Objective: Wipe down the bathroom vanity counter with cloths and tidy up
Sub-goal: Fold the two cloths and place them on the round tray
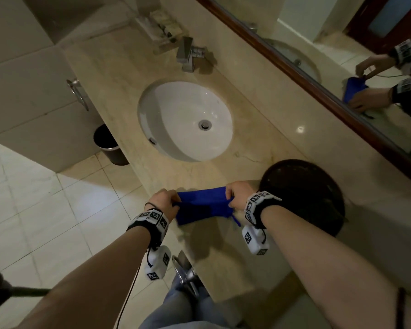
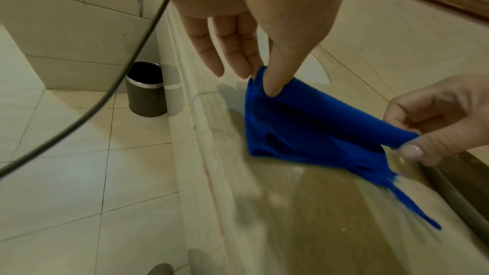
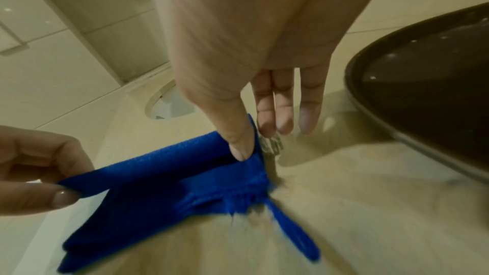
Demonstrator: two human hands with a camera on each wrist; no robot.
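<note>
A folded blue cloth (image 1: 203, 206) (image 2: 304, 127) (image 3: 164, 187) lies on the beige marble vanity counter (image 1: 119, 74), near its front edge and in front of the white sink (image 1: 157, 119). My left hand (image 1: 167, 200) (image 2: 264, 83) pinches the cloth's left corner between thumb and fingers. My right hand (image 1: 233, 198) (image 3: 248, 143) pinches the right corner in the same way. The upper fold is stretched between both hands and lifted slightly, while the lower layers rest on the counter. A thin blue loop (image 3: 293, 235) trails from the cloth's right side.
A dark round tray (image 1: 304, 195) (image 3: 434, 95) sits right of the cloth. A chrome faucet (image 1: 188, 53) and an amenity tray (image 1: 161, 27) stand behind the sink. A mirror (image 1: 342, 43) lines the back wall. A black bin (image 1: 108, 144) (image 2: 146, 89) stands on the tiled floor at the left.
</note>
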